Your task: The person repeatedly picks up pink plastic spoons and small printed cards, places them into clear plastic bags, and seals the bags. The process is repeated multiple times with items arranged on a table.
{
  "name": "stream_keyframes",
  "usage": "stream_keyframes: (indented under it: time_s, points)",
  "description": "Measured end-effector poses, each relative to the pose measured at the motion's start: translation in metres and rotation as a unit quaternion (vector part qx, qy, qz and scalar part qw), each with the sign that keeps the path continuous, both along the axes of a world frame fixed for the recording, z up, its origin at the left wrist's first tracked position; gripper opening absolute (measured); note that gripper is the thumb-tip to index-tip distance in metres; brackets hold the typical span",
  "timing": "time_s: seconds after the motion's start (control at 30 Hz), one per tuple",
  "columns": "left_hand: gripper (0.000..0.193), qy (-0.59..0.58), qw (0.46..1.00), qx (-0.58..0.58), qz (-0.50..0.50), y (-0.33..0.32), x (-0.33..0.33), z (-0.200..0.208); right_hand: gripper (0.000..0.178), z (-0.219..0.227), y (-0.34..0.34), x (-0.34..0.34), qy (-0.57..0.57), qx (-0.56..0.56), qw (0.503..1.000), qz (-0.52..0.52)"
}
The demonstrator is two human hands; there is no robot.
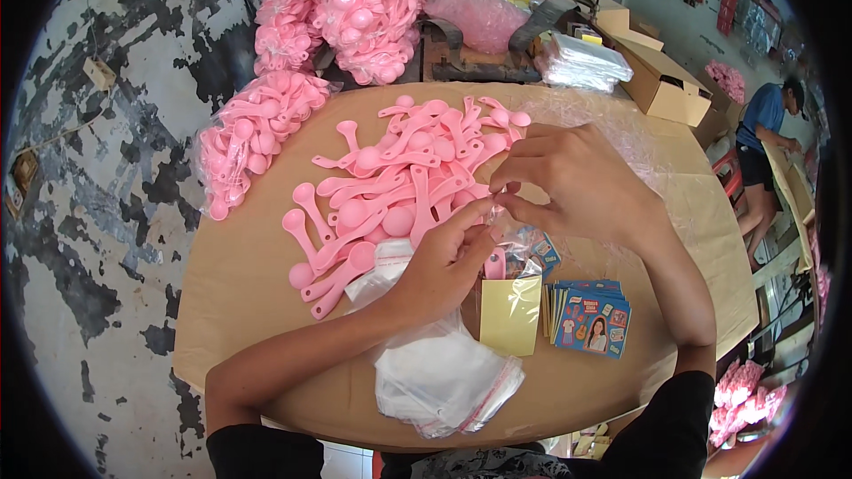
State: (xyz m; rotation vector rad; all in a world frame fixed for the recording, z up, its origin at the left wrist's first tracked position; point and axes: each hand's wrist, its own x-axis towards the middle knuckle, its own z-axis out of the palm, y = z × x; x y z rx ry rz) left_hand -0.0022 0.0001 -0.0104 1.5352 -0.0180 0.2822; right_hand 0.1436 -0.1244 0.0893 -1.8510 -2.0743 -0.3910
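The clear bag's (pixel 522 271) top is pinched in the fingertips of the left hand (pixel 448 259) and right hand (pixel 579 181), over the table (pixel 232 302), beside the scoops (pixel 399 221). Its edge should be kept taut and the yellow card (pixel 508 321) flat, so that creasing is avoided.

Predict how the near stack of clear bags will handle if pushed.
The near stack of clear bags looks filmy and wrinkled, so probably floppy and light. Its shiny film seems slippery, and the uneven edges suggest layers may slide apart.
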Motion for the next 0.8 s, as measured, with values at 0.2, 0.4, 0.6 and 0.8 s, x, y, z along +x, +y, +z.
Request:
stream_keyframes:
  time_s: [0.2,0.4,0.6,0.8]
  points:
    - [0.033,0.007,0.997,0.077,0.023,0.004,-0.004,-0.001,0.008,0.0,0.004,-0.007,0.035,-0.024,0.998,-0.041]
    - [0.033,0.049,0.99,-0.13,-0.009,0.002,-0.01,0.022,0.01,0.052,-0.039,0.017,0.32,0.116,0.94,-0.011]
    - [0.032,0.059,0.981,-0.183,-0.004,0.005,-0.01,0.013,0.012,0.036,-0.116,0.092,0.554,0.045,0.83,0.04]
    - [0.034,0.046,0.979,-0.196,-0.019,0.004,0.003,0.013,0.022,-0.014,-0.139,0.117,0.097,0.117,0.944,-0.291]
